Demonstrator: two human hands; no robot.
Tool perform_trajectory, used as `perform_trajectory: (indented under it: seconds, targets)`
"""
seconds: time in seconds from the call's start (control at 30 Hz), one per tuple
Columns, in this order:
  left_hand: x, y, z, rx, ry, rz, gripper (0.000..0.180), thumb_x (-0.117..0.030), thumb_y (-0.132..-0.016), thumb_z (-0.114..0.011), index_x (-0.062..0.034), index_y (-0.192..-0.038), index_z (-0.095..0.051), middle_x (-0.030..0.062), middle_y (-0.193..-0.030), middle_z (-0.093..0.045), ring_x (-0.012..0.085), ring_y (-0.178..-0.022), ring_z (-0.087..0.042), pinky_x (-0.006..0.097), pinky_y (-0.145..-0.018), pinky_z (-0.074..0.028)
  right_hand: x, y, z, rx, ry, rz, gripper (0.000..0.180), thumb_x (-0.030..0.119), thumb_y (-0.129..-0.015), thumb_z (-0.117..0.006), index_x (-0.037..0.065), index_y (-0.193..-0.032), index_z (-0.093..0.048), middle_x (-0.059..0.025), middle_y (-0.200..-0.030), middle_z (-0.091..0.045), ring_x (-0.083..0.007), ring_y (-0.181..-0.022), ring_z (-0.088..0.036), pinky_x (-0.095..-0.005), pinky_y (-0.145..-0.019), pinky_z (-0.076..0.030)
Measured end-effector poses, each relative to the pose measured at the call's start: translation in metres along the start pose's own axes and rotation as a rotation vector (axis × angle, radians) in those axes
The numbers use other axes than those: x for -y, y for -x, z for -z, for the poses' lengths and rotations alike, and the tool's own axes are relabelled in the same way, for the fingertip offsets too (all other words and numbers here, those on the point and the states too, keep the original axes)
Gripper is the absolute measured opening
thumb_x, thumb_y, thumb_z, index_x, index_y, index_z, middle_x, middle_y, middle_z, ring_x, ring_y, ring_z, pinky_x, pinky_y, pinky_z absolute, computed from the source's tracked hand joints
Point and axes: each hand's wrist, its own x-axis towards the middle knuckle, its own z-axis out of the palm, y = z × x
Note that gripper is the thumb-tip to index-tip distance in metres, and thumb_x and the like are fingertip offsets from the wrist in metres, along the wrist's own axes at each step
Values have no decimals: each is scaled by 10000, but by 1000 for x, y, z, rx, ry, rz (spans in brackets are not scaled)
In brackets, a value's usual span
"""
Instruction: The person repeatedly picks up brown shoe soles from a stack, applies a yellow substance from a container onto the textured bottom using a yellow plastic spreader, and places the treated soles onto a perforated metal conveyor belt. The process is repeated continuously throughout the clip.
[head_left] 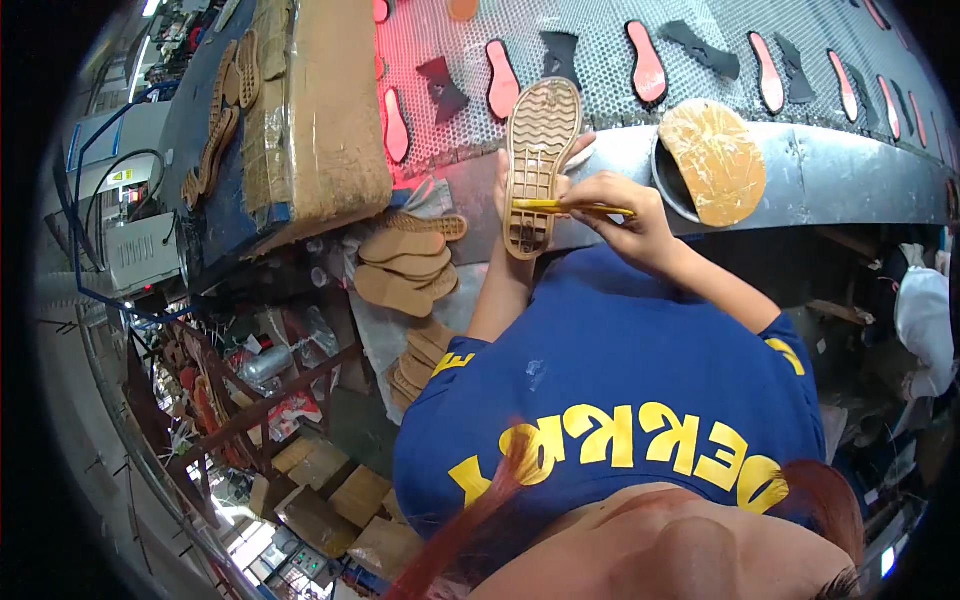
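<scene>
The left hand (pixel 503 180) comes up from below and holds a tan rubber shoe sole with a ribbed tread (pixel 538 160) upright, tread facing the camera, just over the near edge of the grey metal workbench (pixel 850 180). Most of that hand sits behind the sole, so only fingertips show, curling round its right edge near the top; how the other fingers lie, I cannot tell. The right hand (pixel 625 215) is alongside, fingers pressed together and pinching a thin yellow-handled brush (pixel 570 207), which lies level across the lower half of the sole, its tip touching the tread. Just to the right, a round metal pot covered by a flat, glue-stained yellow lid (pixel 713 160) sits on the bench. Beyond it, a perforated grey conveyor belt (pixel 600 50) carries pink insoles (pixel 502 78) and dark flat cut pieces (pixel 441 88), spaced apart. Down to the left, a stack of plain tan soles (pixel 405 265) lies beside a big worn block of brown cardboard (pixel 320 110).
</scene>
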Motion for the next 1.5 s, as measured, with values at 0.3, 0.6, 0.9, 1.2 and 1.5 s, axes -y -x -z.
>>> perform_trajectory:
  seconds: [0.3, 0.6, 0.9, 1.2, 1.5]
  targets:
    - [6, -50, 50, 224, 350, 81, 776, -597, -952, -373, -124, -1534, -174, 342, -1516, -173, 408, -876, -626, 484, -691, -563, -5, 14, 5, -76, 144, -4, 293, -48, -739, -712, 36, -1017, -676, -124, -932, -666, -271, -867, -654, -334, -759, -513]
    - [-121, -249, 141, -282, 177, 4, 969, -814, -845, -156, -131, -1533, -162, 282, -1528, -230, 460, -1407, -232, 699, -1035, -272, -13, 27, 61, -578, -99, -311, 182, 6, -919, -619, -22, -1094, -661, -82, -1061, -669, -138, -992, -618, -257, -889, -471]
    - [-34, -1, 236, -1302, -2083, -231, 748, -352, -740, -712, -71, -1367, -416, 258, -1410, -356, 436, -1344, -281, 620, -1094, -187, -54, 94, 77, -767, -88, -496, 231, 70, -929, -633, -26, -1139, -652, -79, -977, -670, -119, -847, -611, -225, -755, -471]
    - [-96, 166, 202, -1888, -2005, 630, 938, -551, -772, -647, -140, -1517, -252, 302, -1555, -70, 524, -1421, -51, 731, -1071, -18, -103, 116, 118, -627, -60, -614, 256, 144, -945, -631, -3, -1154, -648, -56, -988, -651, -107, -778, -555, -238, -693, -439]
    - [-121, 150, 118, -1822, -1191, -101, 1058, -156, -664, -694, -66, -1531, -94, 299, -1418, -412, 366, -1274, -473, 392, -1035, -417, -163, 147, 106, -164, 732, -456, 196, 72, -911, -610, 16, -1096, -642, -176, -1013, -670, -284, -901, -675, -335, -743, -536]
